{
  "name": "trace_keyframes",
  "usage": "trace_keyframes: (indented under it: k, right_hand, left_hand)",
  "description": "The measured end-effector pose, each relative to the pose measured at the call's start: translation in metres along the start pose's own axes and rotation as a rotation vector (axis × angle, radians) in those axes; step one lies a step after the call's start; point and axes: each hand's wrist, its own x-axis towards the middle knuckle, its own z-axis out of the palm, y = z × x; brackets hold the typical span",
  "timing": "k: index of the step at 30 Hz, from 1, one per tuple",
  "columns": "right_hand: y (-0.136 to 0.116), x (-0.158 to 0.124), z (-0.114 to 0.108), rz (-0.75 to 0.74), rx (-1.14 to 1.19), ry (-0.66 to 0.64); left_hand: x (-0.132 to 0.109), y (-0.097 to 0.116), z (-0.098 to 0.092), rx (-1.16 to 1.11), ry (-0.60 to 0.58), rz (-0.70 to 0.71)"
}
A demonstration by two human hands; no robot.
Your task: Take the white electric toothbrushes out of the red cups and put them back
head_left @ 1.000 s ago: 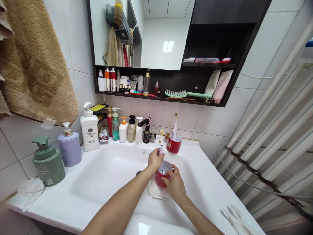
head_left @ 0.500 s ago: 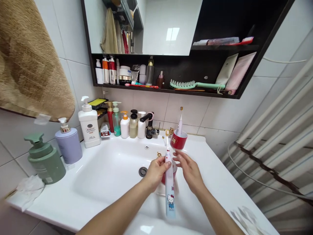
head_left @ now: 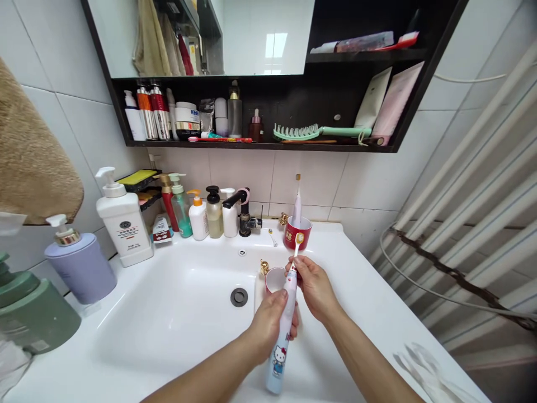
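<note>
My left hand (head_left: 268,322) is wrapped round the body of a white electric toothbrush (head_left: 280,347) with a cartoon cat on it. The brush points up and away, its head near the far red cup. My right hand (head_left: 312,285) pinches the toothbrush neck just under the head. Right behind my hands a red cup (head_left: 274,278) with a white inside stands on the white sink (head_left: 176,313) rim. A second red cup (head_left: 297,232) farther back holds another toothbrush upright.
Pump bottles (head_left: 123,221) and small bottles line the sink's back and left edge beside a black tap (head_left: 241,210). A dark shelf (head_left: 260,120) above carries jars and a green hairbrush. A brown towel (head_left: 33,162) hangs left; white pipes (head_left: 474,184) run at right.
The toothbrush has been lifted out of the near red cup. My left hand slid down to its body and my right hand left the cup for the brush neck.
</note>
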Motion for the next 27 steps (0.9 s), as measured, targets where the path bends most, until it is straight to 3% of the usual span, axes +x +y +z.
trace_keyframes:
  k: [3,8,13,19,21,23,27]
  right_hand:
    - [0.002,0.001,0.000,-0.021,0.016,0.060]
    - [-0.002,0.000,-0.002,-0.005,0.081,0.105]
    - [-0.005,0.002,-0.004,0.033,0.058,0.055]
    - [-0.012,0.009,-0.022,-0.106,0.051,0.244]
    - [-0.012,0.014,-0.026,-0.112,-0.077,0.244]
    - [-0.010,0.023,-0.025,-0.113,-0.353,0.207]
    - [0.001,0.057,-0.006,-0.142,-0.844,0.181]
  left_hand:
    - [0.002,0.000,-0.001,0.091,0.014,0.047]
    - [0.003,-0.001,-0.003,-0.073,-0.175,-0.154]
    - [0.001,-0.003,-0.001,-0.018,-0.093,-0.081]
    - [-0.001,-0.002,0.001,0.015,-0.123,-0.127]
    - [0.000,0.000,0.000,-0.073,-0.080,-0.131]
    - [0.003,0.004,-0.003,-0.194,-0.011,-0.134]
    - [0.007,0.008,-0.006,-0.301,0.102,-0.152]
